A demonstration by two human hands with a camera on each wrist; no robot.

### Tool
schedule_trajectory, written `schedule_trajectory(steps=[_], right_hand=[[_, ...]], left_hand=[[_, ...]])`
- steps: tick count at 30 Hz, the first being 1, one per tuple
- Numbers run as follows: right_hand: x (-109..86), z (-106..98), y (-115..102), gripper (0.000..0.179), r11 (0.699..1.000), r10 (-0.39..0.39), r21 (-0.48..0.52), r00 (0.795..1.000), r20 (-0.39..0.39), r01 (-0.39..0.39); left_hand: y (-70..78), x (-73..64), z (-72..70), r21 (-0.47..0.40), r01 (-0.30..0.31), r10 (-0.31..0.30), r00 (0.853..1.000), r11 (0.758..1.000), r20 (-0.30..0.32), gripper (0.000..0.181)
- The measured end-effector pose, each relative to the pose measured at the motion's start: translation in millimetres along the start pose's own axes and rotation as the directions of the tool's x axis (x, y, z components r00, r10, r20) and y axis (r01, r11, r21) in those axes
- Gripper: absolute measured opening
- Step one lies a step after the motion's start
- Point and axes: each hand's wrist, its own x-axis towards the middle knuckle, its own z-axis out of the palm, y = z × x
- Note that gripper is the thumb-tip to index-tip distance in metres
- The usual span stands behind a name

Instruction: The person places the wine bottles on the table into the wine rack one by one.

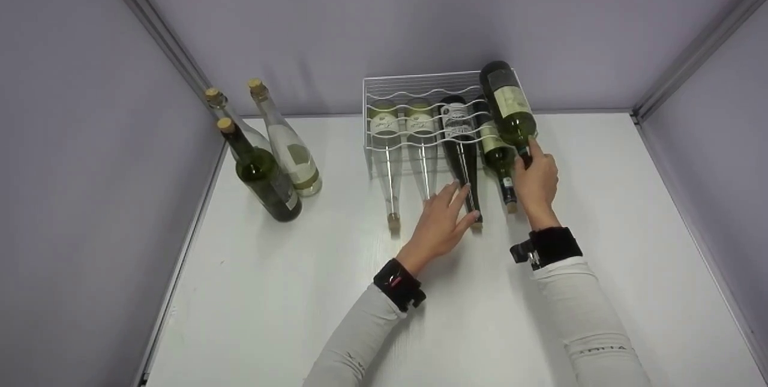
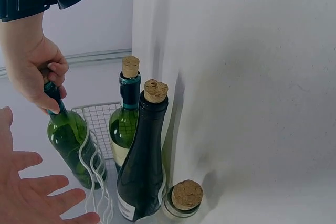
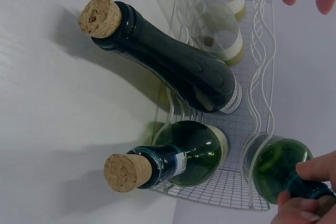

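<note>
My right hand grips the neck of a green wine bottle, which lies tilted over the right end of the white wire rack, its base toward the back wall. In the left wrist view, thumb and fingers wrap that bottle's neck. My left hand is spread, fingers extended and holding nothing, over the necks in the head view. In the rack's lower level lie two clear bottles, a dark bottle and another green bottle, corked necks toward me.
Three corked bottles stand upright at the left of the white table: a green bottle, a clear bottle and another clear bottle partly hidden behind. Grey walls enclose the back and sides, close behind the rack.
</note>
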Motion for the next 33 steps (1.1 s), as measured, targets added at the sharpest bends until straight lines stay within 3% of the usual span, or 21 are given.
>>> schedule_trajectory(steps=[11, 26, 33], right_hand=[[-2.2, 3.4, 2.1, 0.051, 1.0, -0.001, -0.031, 1.0, -0.029, 0.0], [-5.6, -4.9, 1.2, 0.059, 0.999, 0.034, -0.011, 0.999, 0.008, -0.034], [-12.5, -8.5, -1.3, 0.06, 0.998, -0.057, -0.032, 0.998, -0.027, 0.056]], left_hand=[[5.1, 1.3, 1.4, -0.006, -0.03, 0.031, 0.999, 1.0, 0.015, 0.061], [0.1, -6.2, -2.4, -0.029, -0.002, 0.002, 1.0, 1.0, 0.016, 0.064], [-12.5, -15.5, -9.5, -0.035, 0.027, -0.028, 0.999, 0.999, -0.019, 0.063]])
